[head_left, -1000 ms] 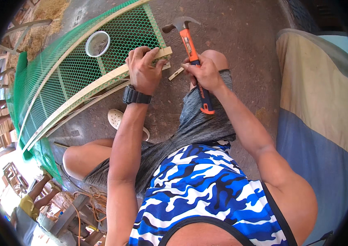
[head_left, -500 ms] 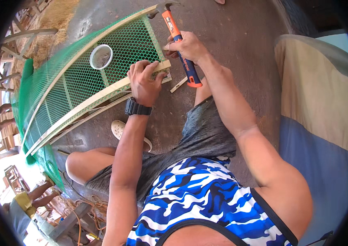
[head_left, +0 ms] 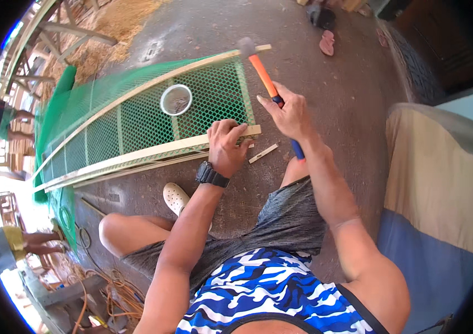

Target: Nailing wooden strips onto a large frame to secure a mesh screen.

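Note:
My left hand [head_left: 227, 147], with a black watch at its wrist, is closed over the near wooden strip [head_left: 158, 152] of a long frame, close to its right end. Whether its fingertips also pinch something small is hidden. Green mesh netting [head_left: 142, 125] spans this strip and a curved far strip [head_left: 175, 73]. My right hand [head_left: 292, 116] grips a hammer [head_left: 263, 76] with an orange and dark blue handle around its middle. The hammer's head is blurred and appears over the far strip's right end. On the netting sits a white tub [head_left: 163, 106] holding what look like nails.
A short wood piece [head_left: 263, 153] lies on the floor beside the frame's end. Beige and blue cloth [head_left: 431, 183] drapes at the right. Orange cords [head_left: 119, 298] and a grey machine [head_left: 61, 298] are at lower left. Other people's legs [head_left: 41, 244] show at the left edge.
The view has shifted, so the frame appears lower and farther right. My right hand has turned the hammer, and its grip end is now partly behind my wrist. My left hand stays on the strip.

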### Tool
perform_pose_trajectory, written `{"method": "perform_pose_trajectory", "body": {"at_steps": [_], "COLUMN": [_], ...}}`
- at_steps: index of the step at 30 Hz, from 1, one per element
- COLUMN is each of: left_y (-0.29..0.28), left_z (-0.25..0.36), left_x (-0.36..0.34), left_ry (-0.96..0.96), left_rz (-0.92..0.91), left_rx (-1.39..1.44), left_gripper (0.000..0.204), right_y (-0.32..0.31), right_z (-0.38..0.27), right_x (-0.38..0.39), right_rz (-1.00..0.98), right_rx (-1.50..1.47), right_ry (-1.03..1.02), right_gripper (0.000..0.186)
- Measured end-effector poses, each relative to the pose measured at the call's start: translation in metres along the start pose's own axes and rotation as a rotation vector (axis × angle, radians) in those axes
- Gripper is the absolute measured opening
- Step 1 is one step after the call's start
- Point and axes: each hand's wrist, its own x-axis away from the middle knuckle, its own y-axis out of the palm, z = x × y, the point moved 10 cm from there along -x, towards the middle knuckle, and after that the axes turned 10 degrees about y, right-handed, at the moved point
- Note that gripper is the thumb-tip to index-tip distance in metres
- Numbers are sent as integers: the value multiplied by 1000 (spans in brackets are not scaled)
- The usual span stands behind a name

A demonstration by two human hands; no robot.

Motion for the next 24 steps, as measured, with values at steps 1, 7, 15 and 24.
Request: {"method": "perform_pose_trajectory", "body": {"at_steps": [1, 7, 15, 24], "left_y": [-2, 1, 3, 0], "left_z": [-2, 2, 3, -1], "left_x": [1, -2, -2, 0], "left_ry": [-11, 20, 13, 4], "left_rz": [16, 36, 23, 35], "left_rx": [-20, 32, 26, 49], "left_gripper": [42, 41, 41, 41], "right_y": [1, 56, 126, 158], "right_z": [-5, -50, -68, -103], "right_x": [-8, -61, -112, -110], "right_rz": [-17, -263, -484, -558], "right_rx": [-7, 399, 506, 452], "right_ry": [-22, -320, -324, -422], "right_gripper": [43, 61, 68, 57]}}
